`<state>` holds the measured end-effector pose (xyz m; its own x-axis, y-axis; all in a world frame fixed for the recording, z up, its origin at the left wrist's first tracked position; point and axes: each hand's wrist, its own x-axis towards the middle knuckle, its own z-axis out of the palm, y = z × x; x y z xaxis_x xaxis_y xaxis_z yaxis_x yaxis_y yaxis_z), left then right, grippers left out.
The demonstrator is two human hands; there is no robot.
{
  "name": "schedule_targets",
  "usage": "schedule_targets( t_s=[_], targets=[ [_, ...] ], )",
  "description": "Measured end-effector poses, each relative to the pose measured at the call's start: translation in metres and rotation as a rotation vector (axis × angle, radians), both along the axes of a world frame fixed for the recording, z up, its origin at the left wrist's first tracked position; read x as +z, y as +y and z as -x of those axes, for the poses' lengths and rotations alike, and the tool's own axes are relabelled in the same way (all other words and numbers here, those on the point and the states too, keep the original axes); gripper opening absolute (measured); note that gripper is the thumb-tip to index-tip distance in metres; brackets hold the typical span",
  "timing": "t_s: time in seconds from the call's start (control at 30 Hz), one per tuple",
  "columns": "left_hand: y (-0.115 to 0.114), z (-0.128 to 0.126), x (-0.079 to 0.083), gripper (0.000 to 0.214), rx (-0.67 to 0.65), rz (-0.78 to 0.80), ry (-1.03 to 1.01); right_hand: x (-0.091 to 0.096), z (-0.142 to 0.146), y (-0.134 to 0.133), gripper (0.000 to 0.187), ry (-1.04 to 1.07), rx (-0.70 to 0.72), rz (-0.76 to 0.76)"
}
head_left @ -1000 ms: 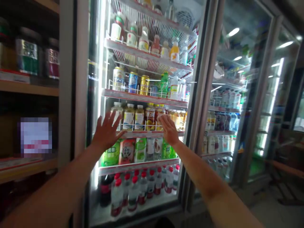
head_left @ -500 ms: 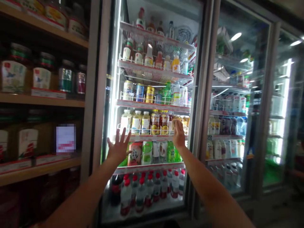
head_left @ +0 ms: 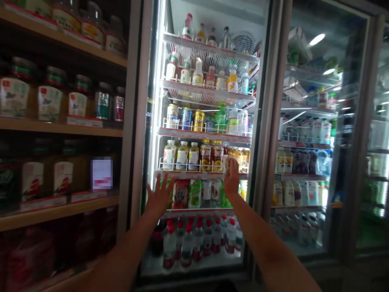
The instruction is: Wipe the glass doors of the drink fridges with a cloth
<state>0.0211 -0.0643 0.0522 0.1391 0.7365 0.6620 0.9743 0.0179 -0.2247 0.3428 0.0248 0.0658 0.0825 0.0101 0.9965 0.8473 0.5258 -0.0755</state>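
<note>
My left hand [head_left: 159, 196] is open, palm forward and fingers spread, at the left of a lit drinks cooler's glass door [head_left: 194, 259]. It looks flat against the glass. My right hand [head_left: 232, 176] is further right, in front of the shelf of yellow-labelled bottles. Its fingers are close together over a small pale cloth [head_left: 227, 163], which is blurred and partly covered by them. Behind the glass, dark bottles with yellow labels [head_left: 212, 156] stand beside my right hand. Red and green drink packs [head_left: 181, 192] sit behind and right of my left hand.
Wooden shelves [head_left: 60, 126] with jars and bottles stand close on the left. A metal door frame [head_left: 267, 121] separates this cooler from another glass-doored one [head_left: 299, 162] on the right. Red-capped bottles [head_left: 188, 243] fill the cooler's bottom.
The view has turned slightly left, so the cooler sits further right in the picture. Both hands have come a little lower against the shelves. The left stays spread and the right fingers stay together.
</note>
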Motion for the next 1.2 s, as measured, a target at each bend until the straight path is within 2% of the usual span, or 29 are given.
schedule_targets(
  t_s=[0.07, 0.17, 0.23, 0.27, 0.37, 0.43, 0.47, 0.57, 0.63, 0.7, 0.9, 1.03, 1.2],
  targets=[
    [0.000, -0.002, -0.003, 0.100, 0.015, -0.012, 0.002, -0.001, 0.012, -0.004, 0.063, -0.036, 0.015, 0.037],
    [-0.001, -0.006, -0.004, 0.101, 0.027, 0.017, -0.012, -0.009, 0.029, -0.018, 0.062, -0.380, 0.057, 0.104],
    [-0.002, -0.008, -0.003, 0.102, 0.035, 0.030, -0.025, -0.010, 0.031, -0.024, 0.062, -0.516, 0.061, 0.128],
    [-0.002, -0.009, -0.003, 0.103, 0.037, 0.035, -0.031, -0.008, 0.029, -0.025, 0.062, -0.490, 0.050, 0.126],
    [-0.002, -0.010, -0.004, 0.103, 0.033, 0.031, -0.045, 0.002, 0.016, -0.019, 0.059, -0.199, -0.010, 0.083],
    [-0.002, -0.010, -0.005, 0.102, 0.022, 0.021, -0.045, 0.003, 0.011, -0.016, 0.058, -0.086, -0.041, 0.063],
    [-0.001, -0.010, -0.006, 0.101, 0.019, 0.020, -0.046, 0.001, 0.011, -0.016, 0.059, -0.110, -0.049, 0.068],
    [-0.001, -0.011, -0.008, 0.102, 0.021, 0.035, -0.061, -0.011, 0.016, -0.023, 0.060, -0.392, -0.054, 0.119],
    [-0.002, -0.011, -0.008, 0.103, 0.027, 0.048, -0.070, -0.014, 0.018, -0.028, 0.061, -0.510, -0.061, 0.149],
    [-0.003, -0.011, -0.009, 0.102, 0.031, 0.051, -0.067, -0.008, 0.017, -0.031, 0.060, -0.478, -0.075, 0.151],
    [-0.002, -0.006, -0.016, 0.097, 0.018, 0.031, -0.039, 0.026, 0.002, -0.016, 0.053, -0.206, -0.043, 0.053],
    [-0.001, -0.005, -0.019, 0.098, -0.005, 0.029, -0.064, 0.028, 0.007, -0.012, 0.054, -0.036, -0.032, 0.000],
    [0.001, -0.005, -0.020, 0.099, -0.011, 0.017, -0.063, 0.018, 0.021, -0.018, 0.053, -0.374, 0.017, 0.084]
  ],
)
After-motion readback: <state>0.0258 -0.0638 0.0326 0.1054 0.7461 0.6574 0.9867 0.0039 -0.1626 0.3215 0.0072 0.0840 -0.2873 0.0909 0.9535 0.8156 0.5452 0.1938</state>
